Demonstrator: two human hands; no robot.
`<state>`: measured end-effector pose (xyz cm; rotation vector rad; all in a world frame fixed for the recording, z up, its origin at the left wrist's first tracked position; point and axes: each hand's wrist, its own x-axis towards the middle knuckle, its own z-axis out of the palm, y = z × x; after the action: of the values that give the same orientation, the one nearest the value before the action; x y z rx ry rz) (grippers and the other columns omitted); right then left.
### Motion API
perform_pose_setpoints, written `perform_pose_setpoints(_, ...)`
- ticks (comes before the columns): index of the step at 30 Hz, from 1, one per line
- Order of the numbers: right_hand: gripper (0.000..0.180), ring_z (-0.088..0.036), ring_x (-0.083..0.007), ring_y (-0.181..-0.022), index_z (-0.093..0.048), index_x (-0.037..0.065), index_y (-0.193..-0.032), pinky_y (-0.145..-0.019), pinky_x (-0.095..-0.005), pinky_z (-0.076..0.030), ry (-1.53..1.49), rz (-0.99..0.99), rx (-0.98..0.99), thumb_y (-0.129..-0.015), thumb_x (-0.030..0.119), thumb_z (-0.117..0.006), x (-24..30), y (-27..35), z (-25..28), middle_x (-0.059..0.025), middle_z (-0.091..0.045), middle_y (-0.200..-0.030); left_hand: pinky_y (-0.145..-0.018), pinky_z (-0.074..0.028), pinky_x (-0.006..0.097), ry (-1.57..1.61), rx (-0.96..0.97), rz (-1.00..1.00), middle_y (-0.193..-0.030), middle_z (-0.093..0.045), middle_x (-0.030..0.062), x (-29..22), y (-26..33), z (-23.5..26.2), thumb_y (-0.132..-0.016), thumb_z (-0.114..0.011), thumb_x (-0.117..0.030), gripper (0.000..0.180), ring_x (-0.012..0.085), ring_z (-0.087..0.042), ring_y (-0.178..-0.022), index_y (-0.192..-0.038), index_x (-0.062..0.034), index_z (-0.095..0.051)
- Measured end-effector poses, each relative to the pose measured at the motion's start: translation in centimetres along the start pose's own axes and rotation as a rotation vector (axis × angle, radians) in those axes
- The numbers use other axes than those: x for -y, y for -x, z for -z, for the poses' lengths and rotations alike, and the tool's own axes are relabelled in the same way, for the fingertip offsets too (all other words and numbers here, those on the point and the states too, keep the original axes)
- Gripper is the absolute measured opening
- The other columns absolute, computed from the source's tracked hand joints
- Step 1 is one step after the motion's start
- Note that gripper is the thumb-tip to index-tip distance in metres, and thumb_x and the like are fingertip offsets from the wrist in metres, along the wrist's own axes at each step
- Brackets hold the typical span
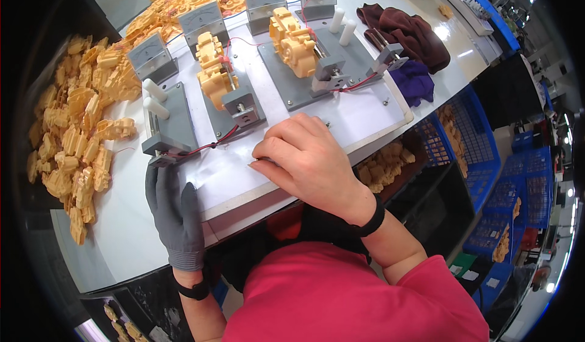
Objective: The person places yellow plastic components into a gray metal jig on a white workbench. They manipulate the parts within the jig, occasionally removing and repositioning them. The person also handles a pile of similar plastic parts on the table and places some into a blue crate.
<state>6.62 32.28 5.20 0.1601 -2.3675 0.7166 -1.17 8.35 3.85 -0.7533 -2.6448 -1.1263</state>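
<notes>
My left hand [175, 217], in a grey glove, reaches up from the table's near edge, its fingers stretched and its thumb apart. Its fingertips are at the metal clamp block [161, 146] of the left grey fixture plate [180, 113], where two white pegs stand without a yellow part. My bare right hand [308, 162] is closed over the white board [234, 186], thumb near the curled fingers; whatever they hold is hidden. Beyond it, one yellow plastic gearbox [213, 80] sits on the middle fixture. Another yellow gearbox [295, 46] rests on the right fixture [277, 77].
Several analogue meters, including one at the left [151, 56], stand behind the fixtures, wired in red. Loose yellow gearboxes are heaped at the left [79, 129] and back. Brown cloth [414, 34] and purple cloth [413, 81] lie at the right, above a blue crate [481, 141].
</notes>
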Motion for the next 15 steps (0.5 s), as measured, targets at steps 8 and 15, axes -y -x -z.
perform_pose_setpoints(8, 0.015, -0.059, -0.0247, -0.088, -0.068, 0.01, -0.089, -0.082, -0.0372, -0.046, -0.008, -0.009, 0.009, -0.08, 0.012, -0.08, 0.08, -0.03, -0.07, -0.0022, -0.061, -0.091, -0.116, -0.033, 0.044, -0.035, -0.002, 0.006, -0.15, -0.044, 0.0226, -0.01, 0.09, 0.12, -0.098, -0.057, -0.018, 0.047, 0.0379, -0.042, -0.141, -0.141, 0.0022, -0.052)
perform_pose_setpoints(15, 0.014, -0.058, -0.0253, -0.089, -0.068, 0.01, -0.088, -0.082, -0.0372, -0.047, 0.011, -0.027, 0.006, -0.08, 0.011, -0.079, 0.24, -0.08, -0.25, -0.0029, -0.06, -0.091, -0.116, -0.033, 0.043, -0.028, 0.005, -0.005, -0.15, -0.045, 0.0225, 0.06, 0.06, 0.14, -0.099, -0.057, -0.017, 0.046, 0.0377, -0.042, -0.141, -0.14, 0.0024, -0.052)
